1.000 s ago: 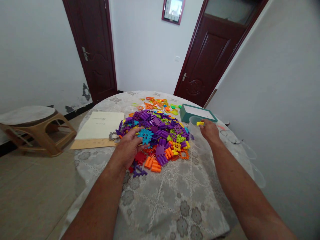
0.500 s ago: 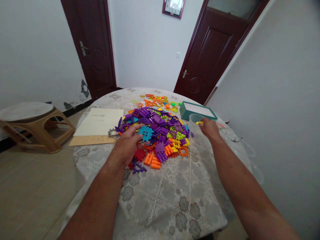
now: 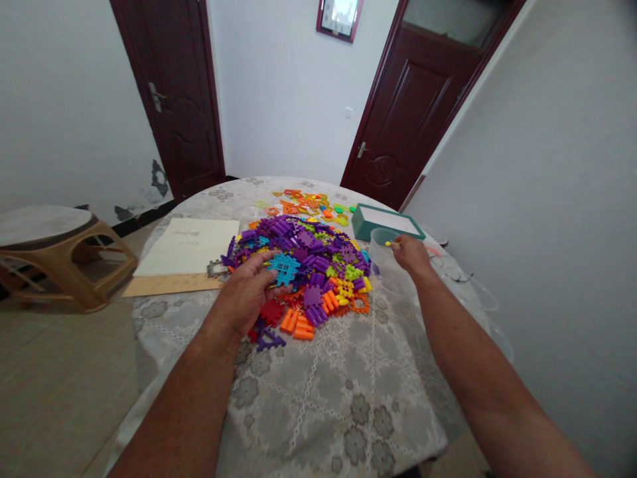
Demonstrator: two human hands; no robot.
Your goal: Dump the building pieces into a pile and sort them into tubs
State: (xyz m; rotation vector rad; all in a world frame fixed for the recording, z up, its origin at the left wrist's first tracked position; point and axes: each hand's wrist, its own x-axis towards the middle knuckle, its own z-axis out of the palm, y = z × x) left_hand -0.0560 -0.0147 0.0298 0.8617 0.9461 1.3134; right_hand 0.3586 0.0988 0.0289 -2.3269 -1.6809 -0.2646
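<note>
My left hand (image 3: pixel 251 285) is closed on a blue square plastic building piece (image 3: pixel 283 269) with notched edges and holes, at the near left of a mixed pile of plastic building pieces (image 3: pixel 308 259). The pile is mostly purple, with orange, yellow, green and red among it. To the right of it, my right hand (image 3: pixel 412 253) pinches a small yellow plastic piece (image 3: pixel 388 243) at the mouth of a clear plastic tub (image 3: pixel 382 235). The hand hides part of the tub's rim.
A green and white box (image 3: pixel 362 227) stands behind the tub. Orange and yellow pieces (image 3: pixel 303 202) lie spread out at the back. To the left are an open notebook (image 3: pixel 192 245) and a stool (image 3: pixel 74 265). Clear lids (image 3: pixel 482 292) and glasses (image 3: pixel 456 273) lie at the right.
The whole view has shifted a little to the left. My hands keep their holds, and the yellow piece shows slightly less beyond my right fingers.
</note>
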